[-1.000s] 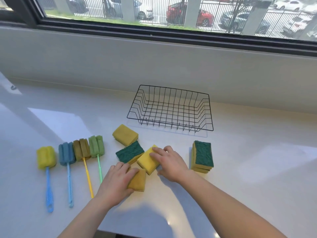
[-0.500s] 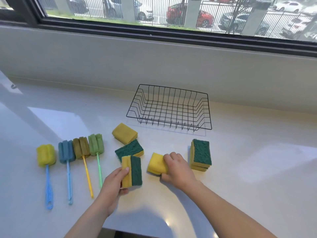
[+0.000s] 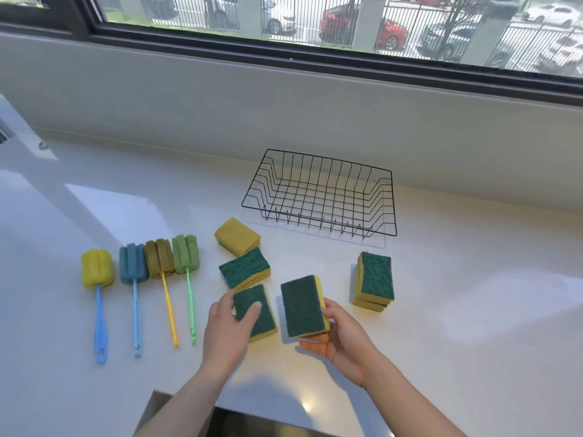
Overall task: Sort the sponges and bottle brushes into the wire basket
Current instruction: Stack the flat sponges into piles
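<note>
My left hand grips a yellow sponge with its green scrub face up, thumb on top. My right hand holds a second sponge the same way, fingers under it, just right of the first. Two more sponges lie behind them: a green-faced one and a yellow one. A stack of sponges stands to the right. The black wire basket sits behind, with nothing in it. Several foam bottle brushes lie in a row at the left, from yellow to green.
A white counter runs under a grey wall and a window. A steel sink edge shows at the bottom, near my arms.
Both hands have turned their sponges green side up and lifted them toward me. The left sponge stood on edge half a second ago; the right one showed its yellow side.
</note>
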`<state>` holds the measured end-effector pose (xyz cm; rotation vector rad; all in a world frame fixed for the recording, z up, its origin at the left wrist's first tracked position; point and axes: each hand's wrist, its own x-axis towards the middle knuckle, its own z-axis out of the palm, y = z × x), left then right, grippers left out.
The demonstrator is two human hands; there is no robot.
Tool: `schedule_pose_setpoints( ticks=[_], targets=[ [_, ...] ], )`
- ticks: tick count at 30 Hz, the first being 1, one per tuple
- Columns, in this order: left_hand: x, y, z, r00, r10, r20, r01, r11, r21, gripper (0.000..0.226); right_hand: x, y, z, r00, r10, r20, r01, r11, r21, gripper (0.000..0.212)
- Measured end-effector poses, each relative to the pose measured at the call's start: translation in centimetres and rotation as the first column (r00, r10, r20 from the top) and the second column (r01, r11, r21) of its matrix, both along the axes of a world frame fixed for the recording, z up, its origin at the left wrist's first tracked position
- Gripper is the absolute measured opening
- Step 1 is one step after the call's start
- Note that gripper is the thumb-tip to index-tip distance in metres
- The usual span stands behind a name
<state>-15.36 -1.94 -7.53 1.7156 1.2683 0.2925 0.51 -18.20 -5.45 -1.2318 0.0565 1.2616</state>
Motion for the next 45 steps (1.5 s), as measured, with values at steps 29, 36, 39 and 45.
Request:
schedule_pose_setpoints(
  ticks=[29, 36, 39, 45],
  targets=[
    [0.2, 0.9, -1.5, 0.932, 0.220, 0.288, -0.053, 0.869, -0.493, 0.033, -2.4, 5.3, 0.3, 0.725, 0.329, 0.605, -0.149, 0.932, -0.330, 0.053],
    [0.3, 0.4, -0.4, 0.938, 0.157, 0.309, 0.020, 0.865, -0.501, 0.041, -4.0, 6.1, 0.1, 0.658, 0.335, 0.675, -0.065, 0.917, -0.393, 0.034],
    [0.2, 0.1, -0.3, 0.921, 0.066, 0.385, 0.135, 0.871, -0.473, 0.035, -4.8, 6.2, -0.1, 0.608, 0.373, 0.701, -0.063, 0.903, -0.425, 0.030],
    [2.3, -1.2, -0.1, 0.909, -0.038, 0.416, 0.217, 0.893, -0.393, 0.036, -4.3, 5.4, 0.4, 0.682, 0.307, 0.663, -0.038, 0.921, -0.387, 0.033]
  ],
)
